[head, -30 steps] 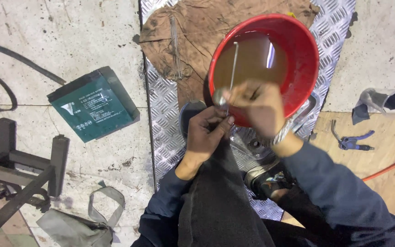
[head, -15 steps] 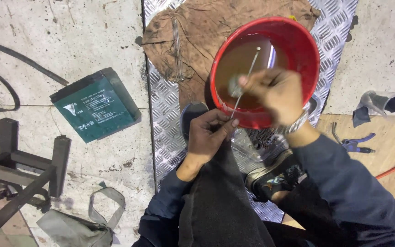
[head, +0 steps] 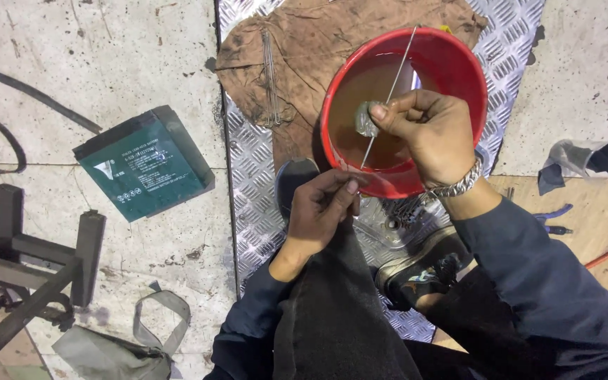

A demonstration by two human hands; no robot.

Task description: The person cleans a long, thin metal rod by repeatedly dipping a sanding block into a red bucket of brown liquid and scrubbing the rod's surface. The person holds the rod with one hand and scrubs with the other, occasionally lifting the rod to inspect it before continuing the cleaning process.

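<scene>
A thin metal rod (head: 393, 88) slants over a red bucket (head: 459, 70) of brownish liquid. My left hand (head: 321, 207) pinches the rod's lower end just in front of the bucket's near rim. My right hand (head: 427, 134), with a metal bracelet at the wrist, presses a small grey rag (head: 366, 119) against the rod about halfway up, above the liquid. The rod's upper end reaches past the bucket's far rim.
A brown cloth (head: 304, 49) with several thin rods (head: 270, 77) lies on a diamond-plate sheet (head: 248, 190). A green battery (head: 142, 163) sits on the concrete at left, a dark metal frame (head: 29, 267) and grey strap (head: 142, 331) lower left. Blue pliers (head: 554, 218) lie at right.
My right hand has slid the rag up along the rod, away from my left hand. The rod now tilts more toward the far rim.
</scene>
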